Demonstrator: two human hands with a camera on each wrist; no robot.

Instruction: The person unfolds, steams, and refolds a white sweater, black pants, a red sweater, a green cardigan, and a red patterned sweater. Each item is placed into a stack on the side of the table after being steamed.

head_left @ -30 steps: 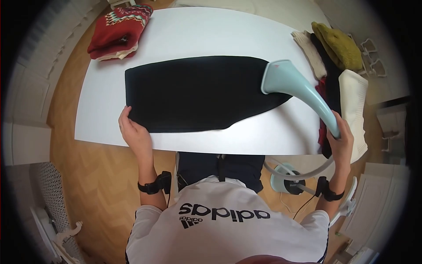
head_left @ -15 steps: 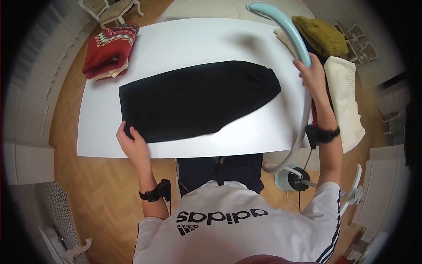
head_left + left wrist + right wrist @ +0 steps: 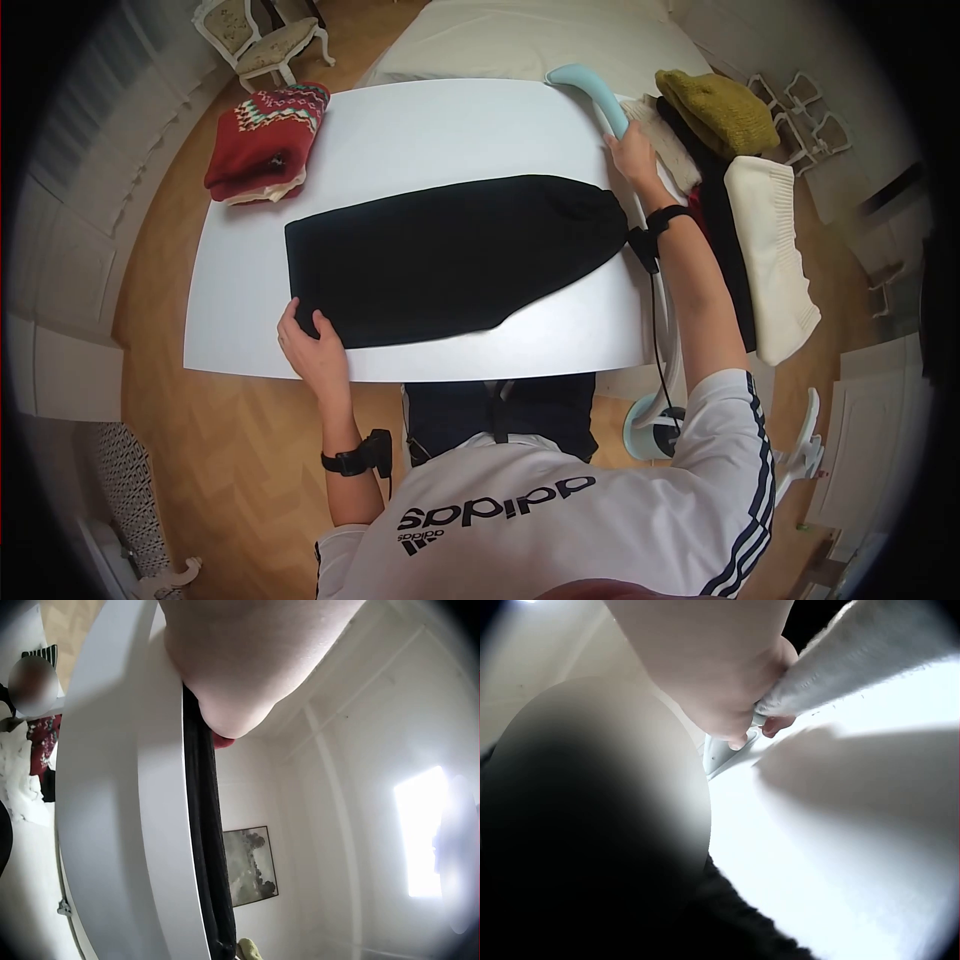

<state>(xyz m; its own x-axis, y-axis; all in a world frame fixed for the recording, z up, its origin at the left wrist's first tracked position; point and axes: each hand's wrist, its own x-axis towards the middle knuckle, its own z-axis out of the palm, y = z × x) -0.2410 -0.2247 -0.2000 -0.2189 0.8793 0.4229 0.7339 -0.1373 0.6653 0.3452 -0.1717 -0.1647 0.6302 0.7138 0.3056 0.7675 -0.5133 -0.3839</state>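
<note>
Well, the left grip (image 3: 315,348) lies loosely spread at a corner of the black garment (image 3: 450,265) on the counter (image 3: 240,335); with the right grip (image 3: 634,158) wrapped round the steamer (image 3: 598,98), best hold its hose (image 3: 672,342) clear

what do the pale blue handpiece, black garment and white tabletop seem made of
Pale blue handpiece: probably hard plastic, smooth, judging by its even colour and clean curve. Black garment: soft fabric, matt, with creases near one end; the fibre is unclear. White tabletop: perhaps laminate or painted board, smooth, its white even and grainless.
</note>
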